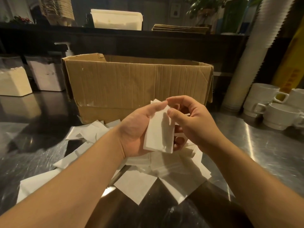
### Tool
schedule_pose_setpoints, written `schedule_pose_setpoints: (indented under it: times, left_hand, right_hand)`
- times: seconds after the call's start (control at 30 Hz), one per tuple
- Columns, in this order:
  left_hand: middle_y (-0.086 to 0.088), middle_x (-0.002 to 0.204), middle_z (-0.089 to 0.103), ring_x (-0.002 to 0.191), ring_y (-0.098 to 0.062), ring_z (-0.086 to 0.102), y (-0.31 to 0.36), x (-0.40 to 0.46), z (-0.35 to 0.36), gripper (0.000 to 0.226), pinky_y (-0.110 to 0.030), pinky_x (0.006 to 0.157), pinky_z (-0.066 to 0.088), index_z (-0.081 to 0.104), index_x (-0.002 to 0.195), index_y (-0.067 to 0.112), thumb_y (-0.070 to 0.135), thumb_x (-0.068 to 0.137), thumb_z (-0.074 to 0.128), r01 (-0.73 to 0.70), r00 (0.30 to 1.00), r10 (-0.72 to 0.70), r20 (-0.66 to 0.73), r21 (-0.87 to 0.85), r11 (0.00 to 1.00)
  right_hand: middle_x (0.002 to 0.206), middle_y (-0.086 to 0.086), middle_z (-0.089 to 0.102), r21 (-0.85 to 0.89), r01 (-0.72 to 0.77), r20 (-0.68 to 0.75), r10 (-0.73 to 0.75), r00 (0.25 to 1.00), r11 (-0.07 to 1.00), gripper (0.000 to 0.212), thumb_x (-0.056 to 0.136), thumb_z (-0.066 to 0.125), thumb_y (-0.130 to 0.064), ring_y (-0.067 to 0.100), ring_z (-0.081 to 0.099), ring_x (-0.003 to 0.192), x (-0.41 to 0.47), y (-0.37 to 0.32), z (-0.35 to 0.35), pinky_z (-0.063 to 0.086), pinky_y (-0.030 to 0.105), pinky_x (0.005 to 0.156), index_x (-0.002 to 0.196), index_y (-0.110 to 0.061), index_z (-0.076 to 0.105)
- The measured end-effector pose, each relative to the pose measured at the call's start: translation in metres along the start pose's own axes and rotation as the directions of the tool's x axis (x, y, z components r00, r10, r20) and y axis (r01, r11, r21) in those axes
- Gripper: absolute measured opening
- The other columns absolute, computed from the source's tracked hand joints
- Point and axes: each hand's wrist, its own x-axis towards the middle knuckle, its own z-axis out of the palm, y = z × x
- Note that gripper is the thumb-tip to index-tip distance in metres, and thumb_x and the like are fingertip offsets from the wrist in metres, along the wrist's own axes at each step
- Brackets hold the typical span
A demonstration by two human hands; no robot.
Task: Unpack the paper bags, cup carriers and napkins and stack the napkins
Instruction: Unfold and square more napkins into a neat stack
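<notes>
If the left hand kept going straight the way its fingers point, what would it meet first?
Probably the brown cardboard box. The left hand, gripping a small stack of white napkins, points away from the person toward the box's near wall; nothing shows between them, though depth is hard to judge.

No legible text, label, brand name or numeral appears anywhere in the frame. The yellow panel (291, 76) at the right edge carries reddish marks that may be characters, but they are too blurred to read. The cardboard box (136, 83) at centre presents a plain, unprinted face. The small framed picture (175, 10) at the upper centre-right shows only a dark shape, not lettering. The pump bottle (68, 50) at the upper left shows no readable label.
</notes>
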Motion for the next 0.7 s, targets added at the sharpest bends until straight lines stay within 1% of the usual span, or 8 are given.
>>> schedule_pose_setpoints:
  times: [0.13, 0.23, 0.37, 0.47, 0.53, 0.6, 0.67, 0.7]
  left_hand:
    - [-0.020, 0.117, 0.067, 0.102, -0.036, 0.067, 0.000, -0.002, -0.001, 0.056, -0.051, 0.102, 0.050, 0.057, 0.135, 0.007, 0.048, 0.098, 0.053, 0.028, 0.998, -0.035, -0.057, -0.127, 0.992]
    - [-0.020, 0.112, 0.066, 0.092, -0.034, 0.064, 0.002, 0.000, -0.004, 0.057, -0.044, 0.088, 0.050, 0.062, 0.126, 0.003, 0.050, 0.094, 0.054, 0.004, 0.994, -0.026, -0.102, -0.210, 0.978]
    - [-0.017, 0.102, 0.068, 0.079, -0.028, 0.061, 0.004, 0.000, -0.004, 0.051, -0.039, 0.076, 0.050, 0.066, 0.122, 0.001, 0.043, 0.095, 0.054, -0.091, 0.979, 0.040, -0.201, -0.253, 0.963]
    - [-0.014, 0.097, 0.067, 0.074, -0.026, 0.059, 0.005, 0.001, -0.005, 0.044, -0.037, 0.074, 0.048, 0.065, 0.116, 0.005, 0.041, 0.094, 0.053, -0.118, 0.971, 0.048, -0.235, -0.293, 0.949]
    - [-0.012, 0.095, 0.067, 0.074, -0.025, 0.058, 0.005, 0.002, -0.005, 0.040, -0.036, 0.074, 0.047, 0.066, 0.111, 0.006, 0.040, 0.094, 0.054, -0.125, 0.967, 0.046, -0.250, -0.309, 0.943]
    - [-0.011, 0.094, 0.066, 0.074, -0.025, 0.057, 0.005, 0.002, -0.005, 0.037, -0.036, 0.073, 0.047, 0.065, 0.106, 0.007, 0.040, 0.093, 0.054, -0.132, 0.963, 0.047, -0.264, -0.313, 0.940]
    - [-0.010, 0.094, 0.067, 0.074, -0.025, 0.058, 0.005, 0.002, -0.006, 0.036, -0.036, 0.074, 0.047, 0.065, 0.105, 0.008, 0.040, 0.092, 0.055, -0.129, 0.961, 0.042, -0.273, -0.312, 0.941]
    - [-0.009, 0.095, 0.067, 0.073, -0.025, 0.059, 0.005, 0.003, -0.007, 0.036, -0.036, 0.074, 0.047, 0.065, 0.106, 0.009, 0.040, 0.091, 0.056, -0.127, 0.961, 0.039, -0.275, -0.311, 0.942]
  right_hand:
    - [0.109, -0.012, 0.065, -0.002, -0.019, -0.107, 0.019, 0.994, 1.000, 0.017, 0.101, 0.061, -0.022, 0.008, 0.064, 0.100, 0.005, 0.005, -0.006, 0.055, 0.014, 0.072, 0.117, -0.030, 0.060]
    - [0.104, -0.010, 0.067, -0.011, -0.053, -0.191, 0.050, 0.980, 0.999, 0.011, 0.101, 0.060, -0.021, 0.009, 0.064, 0.099, 0.010, 0.008, -0.013, 0.053, 0.017, 0.075, 0.111, -0.027, 0.064]
    - [0.105, -0.005, 0.067, -0.108, -0.133, -0.173, 0.113, 0.978, 0.985, 0.016, 0.101, 0.059, -0.016, 0.011, 0.064, 0.099, 0.014, 0.011, -0.019, 0.052, 0.019, 0.075, 0.114, -0.021, 0.066]
    - [0.104, -0.002, 0.066, -0.214, -0.186, -0.065, 0.176, 0.982, 0.959, 0.024, 0.097, 0.059, -0.006, 0.014, 0.063, 0.091, 0.015, 0.008, -0.023, 0.048, 0.017, 0.064, 0.115, -0.020, 0.065]
    - [0.107, -0.005, 0.062, -0.344, -0.153, 0.089, 0.194, 0.977, 0.926, 0.034, 0.092, 0.059, -0.001, 0.014, 0.061, 0.092, 0.015, 0.003, -0.028, 0.050, 0.020, 0.066, 0.115, -0.025, 0.065]
    - [0.120, -0.010, 0.053, -0.502, -0.077, 0.298, 0.256, 0.920, 0.861, 0.048, 0.087, 0.062, -0.004, 0.016, 0.054, 0.111, 0.013, 0.000, -0.034, 0.056, 0.032, 0.087, 0.119, -0.039, 0.060]
    - [0.133, -0.012, 0.042, -0.591, -0.033, 0.425, 0.345, 0.837, 0.806, 0.058, 0.077, 0.070, -0.017, 0.019, 0.039, 0.130, 0.012, -0.001, -0.037, 0.047, 0.047, 0.108, 0.117, -0.057, 0.054]
    - [0.137, -0.012, 0.038, -0.612, -0.027, 0.457, 0.381, 0.804, 0.791, 0.063, 0.070, 0.072, -0.025, 0.021, 0.034, 0.135, 0.011, -0.002, -0.037, 0.042, 0.052, 0.113, 0.116, -0.062, 0.051]
